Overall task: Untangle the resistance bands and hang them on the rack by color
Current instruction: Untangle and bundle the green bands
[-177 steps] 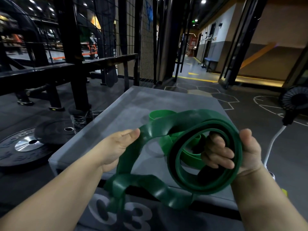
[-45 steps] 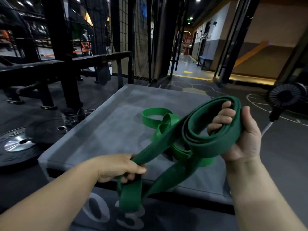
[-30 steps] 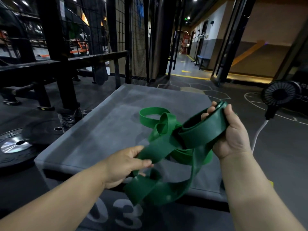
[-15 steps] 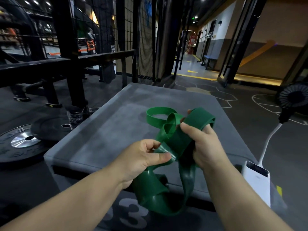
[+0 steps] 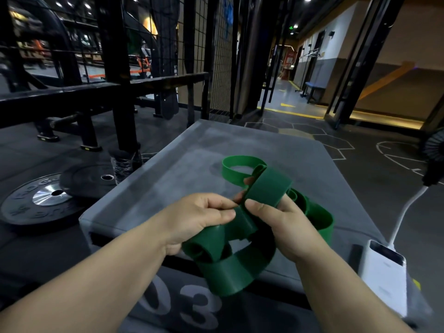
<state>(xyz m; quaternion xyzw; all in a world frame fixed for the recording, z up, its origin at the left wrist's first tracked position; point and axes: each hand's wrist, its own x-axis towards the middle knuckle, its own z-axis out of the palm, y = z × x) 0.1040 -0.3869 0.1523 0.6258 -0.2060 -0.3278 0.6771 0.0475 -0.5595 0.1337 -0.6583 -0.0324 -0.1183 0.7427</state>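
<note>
Dark-green rubber band (image 5: 240, 267), wide, flat and matte, bunched in soft loops between both hands above the near edge of a grey padded box (image 5: 180, 179). Left hand (image 5: 199, 219) curled, thumb and forefinger pinching a fold of the strip at the middle of the bunch. Right hand (image 5: 286, 227) just beside it, thumb pressed on the front of an upright flat length, fingertips showing behind that same length. Below the hands, a broad loop hanging in front of the box's near face, beside the pale printed digits 03. Behind the hands, on the box's scuffed, suede-like top, a lighter green band (image 5: 230, 175), narrower, curled at the far end into an open oval ring, then snaking rightward behind the right hand. Just beside the box's near right corner, a glossy white rectangular power bank (image 5: 384, 272) with a white cable (image 5: 406, 210) rising from it. On the dark floor to the left, round black weight plates (image 5: 45, 200) with a shiny metal hub, near black steel rack posts (image 5: 113, 68) and wire mesh (image 5: 216, 56).
</note>
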